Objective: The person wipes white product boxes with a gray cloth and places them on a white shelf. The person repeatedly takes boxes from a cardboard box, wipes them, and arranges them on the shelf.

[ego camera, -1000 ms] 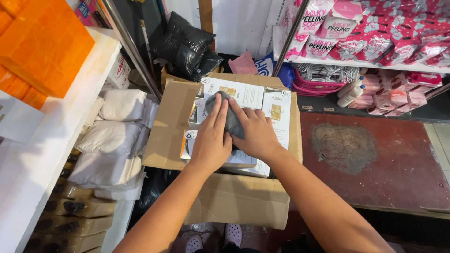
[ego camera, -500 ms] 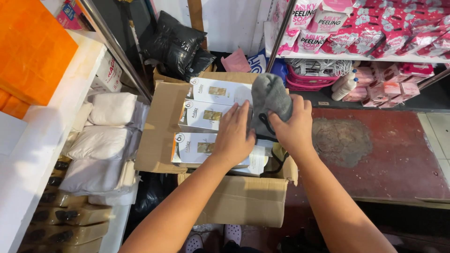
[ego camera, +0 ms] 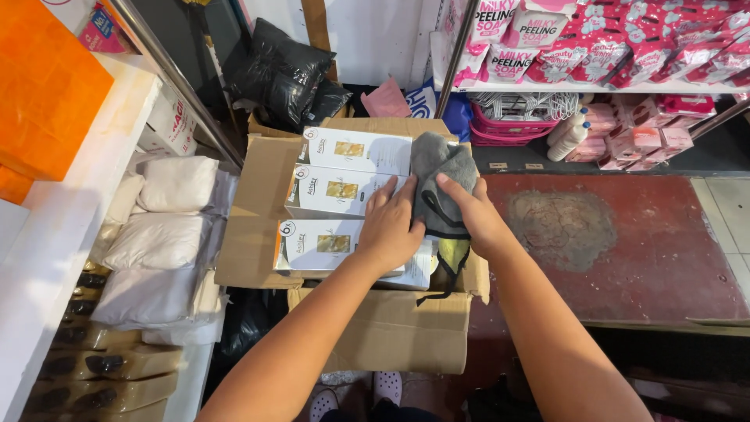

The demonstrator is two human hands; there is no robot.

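Note:
An open cardboard carton (ego camera: pixel 250 234) stands in front of me with three white product boxes (ego camera: pixel 344 187) lying flat in it. Both my hands hold a grey cloth (ego camera: pixel 441 176) over the carton's right side. My left hand (ego camera: pixel 391 230) grips the cloth's left edge and rests on the nearest white box. My right hand (ego camera: pixel 476 215) pinches the cloth from the right, fingers on its front. A black strap and a yellow patch hang below the cloth.
White padded bags (ego camera: pixel 160 238) lie stacked at the left beside a white shelf with an orange box (ego camera: pixel 43 94). Black plastic bags (ego camera: pixel 281 70) sit behind the carton. A red mat (ego camera: pixel 625 242) covers the floor at right, below shelves of pink packets (ego camera: pixel 625 39).
The grey cloth was lifted off the top of the boxes and moved to the carton's right side; both hands went with it. The white boxes are now uncovered.

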